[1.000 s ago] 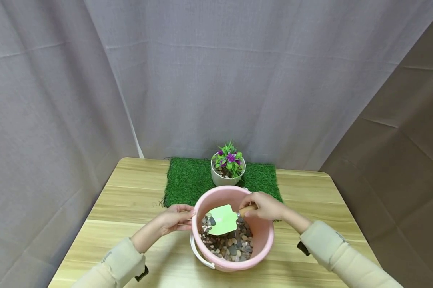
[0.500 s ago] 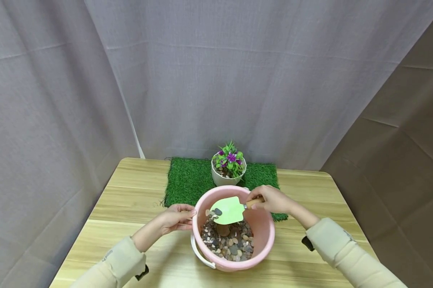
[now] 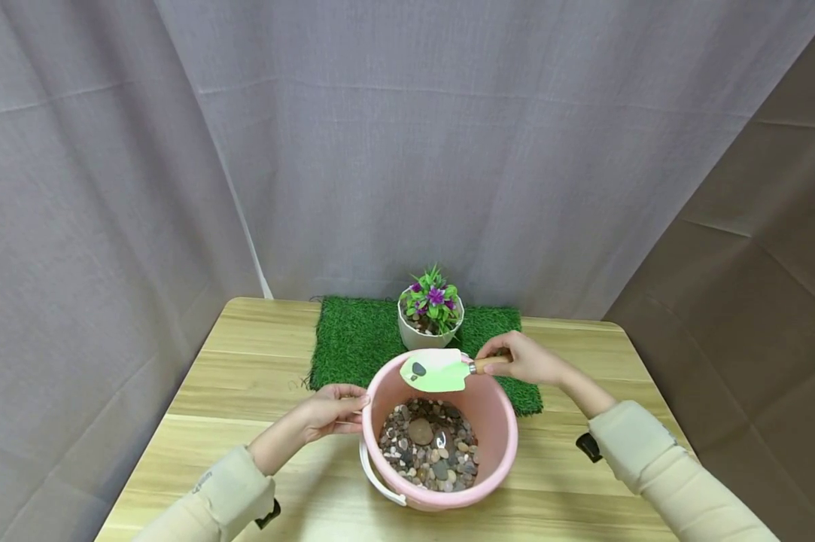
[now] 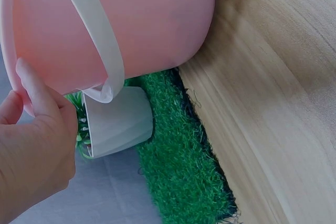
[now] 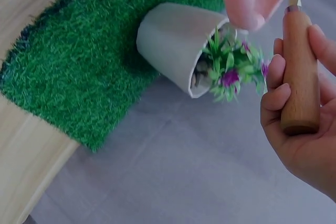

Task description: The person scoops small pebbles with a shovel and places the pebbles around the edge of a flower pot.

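Observation:
A pink bucket (image 3: pixel 502 452) with a white handle (image 3: pixel 380 482) stands on the table, its bottom covered with pebbles (image 3: pixel 427 452) of mixed sizes. My left hand (image 3: pixel 332 412) pinches the bucket's left rim between thumb and fingers. With my right hand (image 3: pixel 522 359) I hold a trowel by its wooden handle (image 5: pixel 300 72), fingers curled round it. The trowel's light green blade (image 3: pixel 441 373) is over the far part of the bucket's opening, pointing left. A dark grey pebble (image 3: pixel 418 369) and a smaller one lie on the blade near its tip.
Behind the bucket, a white pot (image 3: pixel 426 340) with a purple-flowered plant (image 3: pixel 434 297) stands on a green turf mat (image 3: pixel 349 339). The wooden table (image 3: pixel 244 376) extends to both sides, and grey curtains (image 3: pixel 407 150) hang behind it.
My right hand has lifted the trowel up and to the right, away from the pebbles in the bucket. Fewer pebbles show on the blade now. The left hand has stayed at the rim.

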The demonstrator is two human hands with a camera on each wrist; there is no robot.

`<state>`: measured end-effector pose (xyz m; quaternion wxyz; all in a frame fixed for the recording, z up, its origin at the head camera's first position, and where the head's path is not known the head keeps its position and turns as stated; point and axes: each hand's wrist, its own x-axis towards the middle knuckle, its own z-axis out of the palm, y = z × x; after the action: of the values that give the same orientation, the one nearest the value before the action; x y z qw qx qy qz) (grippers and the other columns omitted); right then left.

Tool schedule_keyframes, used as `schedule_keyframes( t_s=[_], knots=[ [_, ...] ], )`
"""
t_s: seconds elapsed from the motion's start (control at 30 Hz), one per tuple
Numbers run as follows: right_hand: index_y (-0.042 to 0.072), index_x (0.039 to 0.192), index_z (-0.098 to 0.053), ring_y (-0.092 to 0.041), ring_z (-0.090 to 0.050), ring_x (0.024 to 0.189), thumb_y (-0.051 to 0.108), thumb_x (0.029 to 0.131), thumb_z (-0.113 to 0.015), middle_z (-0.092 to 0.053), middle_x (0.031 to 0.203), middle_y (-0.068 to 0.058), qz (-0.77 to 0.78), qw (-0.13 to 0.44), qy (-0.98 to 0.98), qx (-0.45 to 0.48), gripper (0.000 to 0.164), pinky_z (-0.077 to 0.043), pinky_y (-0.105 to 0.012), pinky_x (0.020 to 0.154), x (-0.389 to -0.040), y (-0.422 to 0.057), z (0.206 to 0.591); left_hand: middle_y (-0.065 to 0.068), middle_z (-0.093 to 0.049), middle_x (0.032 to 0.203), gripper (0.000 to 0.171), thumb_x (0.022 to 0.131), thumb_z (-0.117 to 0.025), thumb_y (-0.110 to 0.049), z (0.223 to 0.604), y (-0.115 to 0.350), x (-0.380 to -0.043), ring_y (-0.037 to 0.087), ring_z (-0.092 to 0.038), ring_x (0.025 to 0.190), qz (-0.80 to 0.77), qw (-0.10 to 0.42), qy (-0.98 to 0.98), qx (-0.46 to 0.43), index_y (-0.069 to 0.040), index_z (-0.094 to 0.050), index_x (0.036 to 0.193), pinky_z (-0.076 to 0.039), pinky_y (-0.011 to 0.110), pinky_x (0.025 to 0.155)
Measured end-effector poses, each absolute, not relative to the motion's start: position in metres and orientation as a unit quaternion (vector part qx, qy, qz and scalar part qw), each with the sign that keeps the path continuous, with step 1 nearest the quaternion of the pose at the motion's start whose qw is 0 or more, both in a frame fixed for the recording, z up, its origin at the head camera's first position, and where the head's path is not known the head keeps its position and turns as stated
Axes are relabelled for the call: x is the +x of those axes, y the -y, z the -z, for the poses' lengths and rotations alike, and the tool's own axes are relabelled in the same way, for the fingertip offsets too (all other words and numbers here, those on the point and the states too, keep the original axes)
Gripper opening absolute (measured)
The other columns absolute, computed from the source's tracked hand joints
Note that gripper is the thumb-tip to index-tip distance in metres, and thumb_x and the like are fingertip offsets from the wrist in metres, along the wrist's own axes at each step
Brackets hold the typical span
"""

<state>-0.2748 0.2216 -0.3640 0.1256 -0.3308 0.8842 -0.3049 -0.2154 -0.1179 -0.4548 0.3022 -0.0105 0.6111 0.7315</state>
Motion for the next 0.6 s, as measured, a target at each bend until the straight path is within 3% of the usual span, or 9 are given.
schedule_keyframes(
  t_s=[0.47, 0.6],
  knots=[
    [-0.001, 0.093, -0.070, -0.004, -0.043, 0.053, 0.017, 0.086, -0.068, -0.065, 0.073, -0.007, 0.292, 0.064, -0.922, -0.244, 0.019, -0.040, -0.017, 0.045, -0.299, -0.224, 0.359, -0.001, -0.062, 0.074, 0.032, 0.093, -0.055, -0.007, 0.454, 0.119, -0.215, 0.005, -0.063, 0.065, -0.733, 0.298, -0.612, -0.007, 0.010, -0.048, 0.119, -0.063, 0.020, 0.070],
    [0.001, 0.093, -0.071, -0.008, -0.046, 0.055, 0.019, 0.087, -0.067, -0.067, 0.076, -0.007, 0.283, 0.057, -0.931, -0.222, 0.020, -0.042, -0.020, 0.047, -0.305, -0.218, 0.363, -0.002, -0.061, 0.072, 0.029, 0.094, -0.054, -0.006, 0.453, 0.119, -0.215, 0.004, -0.062, 0.063, -0.733, 0.300, -0.610, -0.004, 0.009, -0.049, 0.118, -0.062, 0.019, 0.069]
  ],
)
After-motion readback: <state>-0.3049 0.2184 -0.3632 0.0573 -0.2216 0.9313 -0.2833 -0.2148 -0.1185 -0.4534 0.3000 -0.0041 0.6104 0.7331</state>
